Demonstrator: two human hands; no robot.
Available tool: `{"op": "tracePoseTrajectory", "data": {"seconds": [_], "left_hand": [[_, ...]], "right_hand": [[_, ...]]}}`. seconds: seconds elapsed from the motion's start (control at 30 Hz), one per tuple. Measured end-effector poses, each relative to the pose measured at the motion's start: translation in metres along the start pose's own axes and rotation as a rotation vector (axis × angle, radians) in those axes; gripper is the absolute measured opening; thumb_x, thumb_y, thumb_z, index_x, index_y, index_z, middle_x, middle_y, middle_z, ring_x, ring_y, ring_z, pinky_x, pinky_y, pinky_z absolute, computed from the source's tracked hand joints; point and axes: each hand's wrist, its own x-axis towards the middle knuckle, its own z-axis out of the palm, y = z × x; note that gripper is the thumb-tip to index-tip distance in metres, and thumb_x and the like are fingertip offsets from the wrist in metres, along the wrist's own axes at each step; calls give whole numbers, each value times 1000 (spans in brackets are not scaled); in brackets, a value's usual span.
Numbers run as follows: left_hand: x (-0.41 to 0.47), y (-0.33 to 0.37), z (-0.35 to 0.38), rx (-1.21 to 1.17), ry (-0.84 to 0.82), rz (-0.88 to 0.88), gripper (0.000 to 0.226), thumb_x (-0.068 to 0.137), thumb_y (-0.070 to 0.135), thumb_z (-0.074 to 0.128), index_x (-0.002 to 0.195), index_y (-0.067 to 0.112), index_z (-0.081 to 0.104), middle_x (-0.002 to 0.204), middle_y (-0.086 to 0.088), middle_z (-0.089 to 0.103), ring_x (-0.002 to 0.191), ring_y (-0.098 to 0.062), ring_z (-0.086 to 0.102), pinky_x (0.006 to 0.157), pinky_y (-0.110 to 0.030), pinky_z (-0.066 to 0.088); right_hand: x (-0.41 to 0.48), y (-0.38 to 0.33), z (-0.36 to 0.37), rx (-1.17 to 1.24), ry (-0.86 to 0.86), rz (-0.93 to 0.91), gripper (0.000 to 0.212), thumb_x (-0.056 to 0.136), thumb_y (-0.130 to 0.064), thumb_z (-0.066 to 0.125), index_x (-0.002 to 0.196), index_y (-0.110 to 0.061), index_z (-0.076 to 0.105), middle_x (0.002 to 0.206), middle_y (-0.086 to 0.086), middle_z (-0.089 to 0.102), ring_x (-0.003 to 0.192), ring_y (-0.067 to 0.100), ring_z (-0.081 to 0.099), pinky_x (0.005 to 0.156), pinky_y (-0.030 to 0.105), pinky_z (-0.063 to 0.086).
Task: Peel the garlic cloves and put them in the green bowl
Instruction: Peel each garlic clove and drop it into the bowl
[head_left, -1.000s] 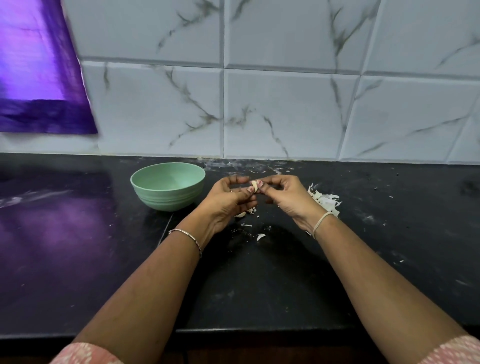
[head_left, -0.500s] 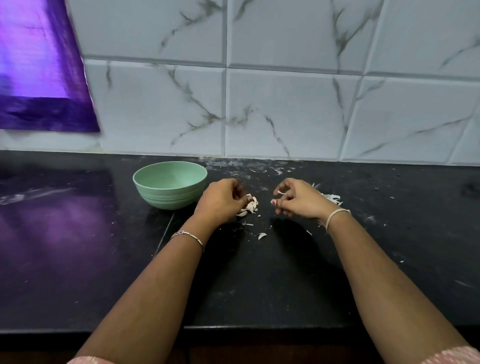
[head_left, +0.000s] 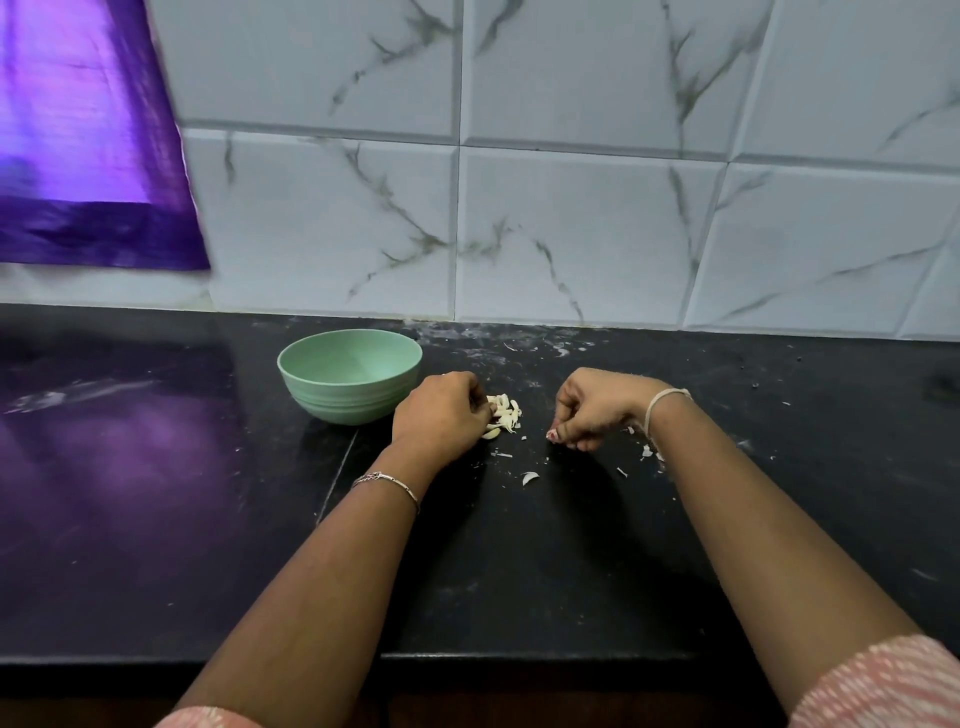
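The green bowl (head_left: 349, 375) stands on the black counter, and no clove shows inside it. Just right of it lies a small pile of pale garlic cloves (head_left: 505, 412). My left hand (head_left: 441, 415) rests on the counter against the pile's left edge, its fingers curled onto a clove there, fingertips hidden behind the knuckles. My right hand (head_left: 592, 410) hovers low a little right of the pile, fingers curled downward, with nothing visible in them.
Loose peel scraps (head_left: 530, 477) lie in front of the pile, and more peel (head_left: 647, 451) lies under my right wrist. A tiled wall backs the counter (head_left: 519, 571). A purple sheet (head_left: 78, 156) hangs at the far left.
One second ago both hands pinched a clove together above the counter. They have parted: the left dropped to the pile and the right moved right and down.
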Motion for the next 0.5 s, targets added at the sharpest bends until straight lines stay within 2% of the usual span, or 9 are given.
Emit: {"op": "tracePoseTrajectory", "data": {"seconds": [0.07,0.13,0.27,0.4,0.43,0.5], "left_hand": [[1,-1,1,-8,7,-1,10,90,34,59,95,26,64,99,2,67,96,-22,61,68,-28,39],[0,-1,2,-12,9,-3,12,90,34,59,96,26,65,99,2,68,95,-22,62,68,-28,40],[1,-3,4,-12,11,-22,15,91,36,58,97,25,66,101,1,68,97,-23,62,69,-28,40],[3,-4,6,-26,13,-37,20,91,42,58,99,25,66,101,3,69,97,-21,62,71,-29,45],[4,-4,6,-28,17,-40,20,92,43,58,99,25,66,100,3,69,97,-21,62,72,-29,45],[5,-5,6,-35,21,-45,20,92,43,58,98,26,66,100,3,68,97,-21,62,72,-30,45]], "right_hand": [[1,-8,-4,-28,-34,46,19,89,2,65,71,-2,62,47,1,61,36,2,54,38,14,43],[3,-13,-6,4,-55,71,17,88,5,64,72,0,62,47,1,63,38,4,56,40,14,45],[-4,-25,-20,346,27,-89,10,87,3,65,77,0,63,59,4,67,51,7,61,48,16,50],[-21,-40,-47,640,175,-241,14,87,5,63,75,0,58,58,2,67,48,5,58,50,15,52],[-22,-38,-44,603,176,-227,16,86,7,63,73,0,58,58,2,67,49,7,59,50,15,52],[-16,-23,-19,348,113,-104,21,83,15,62,68,0,59,59,4,68,54,13,61,47,17,49]]}}
